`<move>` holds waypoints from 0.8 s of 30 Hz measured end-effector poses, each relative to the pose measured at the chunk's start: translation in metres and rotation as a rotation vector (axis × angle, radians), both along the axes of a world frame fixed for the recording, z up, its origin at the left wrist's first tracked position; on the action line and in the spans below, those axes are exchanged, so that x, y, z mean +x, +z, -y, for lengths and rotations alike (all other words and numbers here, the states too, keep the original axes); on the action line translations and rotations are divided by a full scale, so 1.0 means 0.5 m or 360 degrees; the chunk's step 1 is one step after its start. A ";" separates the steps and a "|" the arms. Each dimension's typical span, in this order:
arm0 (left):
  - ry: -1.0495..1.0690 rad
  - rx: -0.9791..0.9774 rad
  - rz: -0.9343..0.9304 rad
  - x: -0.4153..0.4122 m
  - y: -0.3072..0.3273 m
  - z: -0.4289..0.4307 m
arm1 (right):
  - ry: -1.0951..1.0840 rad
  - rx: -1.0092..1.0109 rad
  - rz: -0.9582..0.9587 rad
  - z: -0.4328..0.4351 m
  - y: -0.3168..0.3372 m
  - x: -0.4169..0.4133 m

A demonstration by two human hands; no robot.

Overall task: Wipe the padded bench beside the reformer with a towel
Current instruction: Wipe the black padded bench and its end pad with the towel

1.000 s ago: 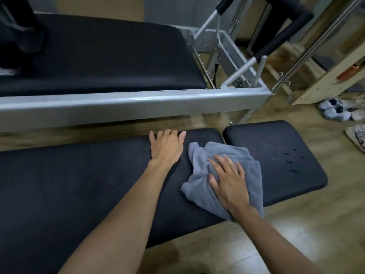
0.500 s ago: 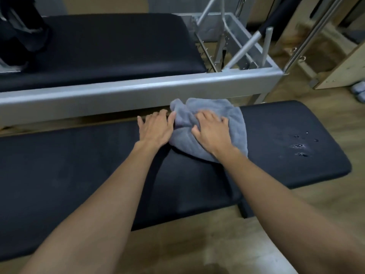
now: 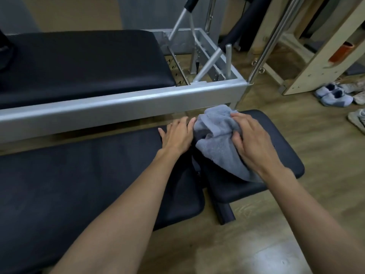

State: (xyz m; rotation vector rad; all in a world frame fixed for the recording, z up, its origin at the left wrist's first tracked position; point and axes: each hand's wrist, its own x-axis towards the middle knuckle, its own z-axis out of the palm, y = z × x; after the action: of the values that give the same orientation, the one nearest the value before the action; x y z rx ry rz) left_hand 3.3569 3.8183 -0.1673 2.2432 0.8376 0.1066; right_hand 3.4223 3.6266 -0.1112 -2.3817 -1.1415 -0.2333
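Note:
A long black padded bench [image 3: 79, 184] runs across the floor in front of me, in two pads with a gap between them. A bunched grey towel [image 3: 219, 143] lies on the smaller right pad [image 3: 282, 155], near its far edge. My right hand [image 3: 250, 143] presses on the towel with fingers curled into the cloth. Flat on the far edge of the longer pad, my left hand [image 3: 177, 135] rests with fingers spread, its fingertips touching the towel's left side.
The reformer [image 3: 118, 103], with a silver frame and black carriage, stands just behind the bench. Its metal bars and posts rise at the back right. A wooden frame [image 3: 320, 62] and several shoes [image 3: 333, 95] are on the wooden floor to the right.
My right hand has pushed the towel from the longer pad across the gap onto the right pad, bunching it up. My left hand has stayed planted on the far edge.

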 end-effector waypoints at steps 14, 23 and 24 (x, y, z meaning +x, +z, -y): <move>0.0050 0.0284 0.0137 0.081 -0.063 -0.005 | -0.0389 -0.0748 -0.0073 -0.040 -0.194 -0.036; 0.0197 0.0135 0.0241 0.121 -0.078 -0.041 | -0.0204 -0.0706 0.0030 -0.197 -0.217 0.091; 0.0194 0.0110 0.0248 0.119 -0.082 -0.044 | -0.0191 -0.0709 0.0029 -0.223 -0.217 0.108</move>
State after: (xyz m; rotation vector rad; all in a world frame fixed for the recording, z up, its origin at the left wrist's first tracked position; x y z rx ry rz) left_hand 3.4164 3.8401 -0.2085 2.2135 0.8971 0.3678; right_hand 3.4765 3.7379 -0.2198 -2.8459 -1.1547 -0.0402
